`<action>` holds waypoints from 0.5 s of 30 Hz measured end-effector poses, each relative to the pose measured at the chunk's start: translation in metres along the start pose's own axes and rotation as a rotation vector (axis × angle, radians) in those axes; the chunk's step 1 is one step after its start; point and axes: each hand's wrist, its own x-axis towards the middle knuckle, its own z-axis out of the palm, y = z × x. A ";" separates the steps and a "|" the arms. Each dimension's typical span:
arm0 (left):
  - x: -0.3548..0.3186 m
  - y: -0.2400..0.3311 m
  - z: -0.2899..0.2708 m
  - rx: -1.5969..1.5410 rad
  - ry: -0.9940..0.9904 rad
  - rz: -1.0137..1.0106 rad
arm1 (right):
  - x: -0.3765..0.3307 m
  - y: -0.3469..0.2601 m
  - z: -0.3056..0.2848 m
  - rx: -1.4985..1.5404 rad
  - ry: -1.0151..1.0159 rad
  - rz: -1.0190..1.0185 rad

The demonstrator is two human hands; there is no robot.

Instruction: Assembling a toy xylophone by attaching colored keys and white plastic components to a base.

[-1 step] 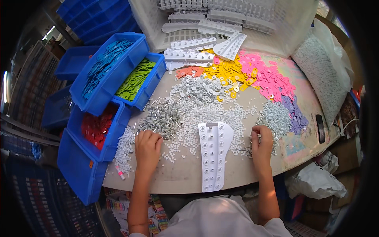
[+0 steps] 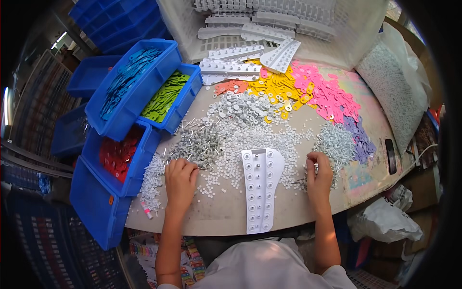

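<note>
A white plastic jig [image 2: 260, 192] with rows of round sockets lies upright before me on the table; small rings sit in its sockets and metal pins run down its middle. My left hand [image 2: 180, 185] is closed, fingertips curled down at the near edge of a heap of grey metal pins [image 2: 197, 147]. What it holds, if anything, is hidden. My right hand [image 2: 319, 180] is closed too, thumb against fingers, beside a pile of small silvery pieces [image 2: 332, 144]. A tiny shiny bit shows at its fingertips, too small to name. Small white discs [image 2: 250, 137] are strewn between the hands.
Blue bins [image 2: 109, 180] at left hold red, green [image 2: 166, 98] and blue tags [image 2: 129, 79]. Yellow [image 2: 276, 86], pink [image 2: 320, 91] and purple tags [image 2: 358, 137] lie farther back. More white jigs [image 2: 231, 70] stand behind. A phone [image 2: 390, 156] and a filled sack [image 2: 392, 82] are at right.
</note>
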 end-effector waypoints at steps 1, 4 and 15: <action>-0.002 0.000 0.003 -0.003 -0.004 0.000 | -0.001 -0.010 0.000 0.174 0.013 0.113; -0.005 0.002 0.009 0.035 -0.016 0.015 | -0.006 -0.035 0.010 0.287 -0.074 -0.035; -0.009 0.004 0.012 0.053 -0.024 0.017 | -0.025 -0.056 0.027 0.288 -0.176 -0.116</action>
